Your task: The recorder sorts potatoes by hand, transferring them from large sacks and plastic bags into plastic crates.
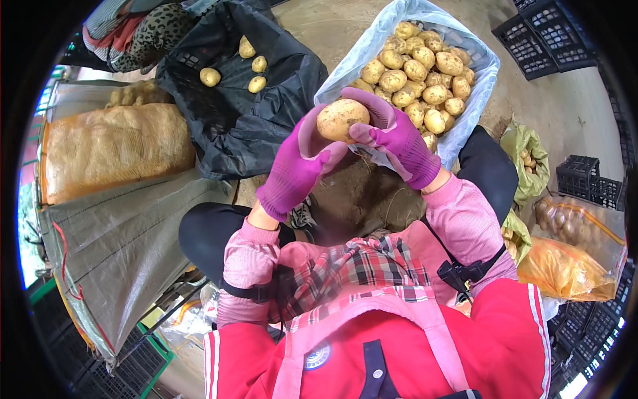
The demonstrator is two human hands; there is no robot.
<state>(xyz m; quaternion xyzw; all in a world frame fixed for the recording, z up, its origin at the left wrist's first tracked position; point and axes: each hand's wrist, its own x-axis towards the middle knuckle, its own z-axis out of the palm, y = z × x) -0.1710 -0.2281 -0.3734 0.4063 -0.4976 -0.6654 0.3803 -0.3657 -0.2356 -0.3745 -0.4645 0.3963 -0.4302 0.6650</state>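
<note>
In purple gloves, my left hand (299, 162) and my right hand (403, 139) hold one large, pale yellow potato (343, 119) between them. Brown soil specks mark its skin. The potato is raised near the front corner of a crate lined with pale blue plastic (341, 77), which is heaped with dirt-flecked potatoes (416, 72). To the left stands a crate lined with black sheeting (259, 134). A few potatoes (257, 84) lie spread out inside it.
Left of me are a full orange mesh sack (117, 149) and a grey woven sheet (129, 239). Black plastic crates (548, 37) stand at the far right. Nearer are a green sack (526, 159) and an orange bag (563, 269). Another person's patterned clothing (159, 37) shows top left.
</note>
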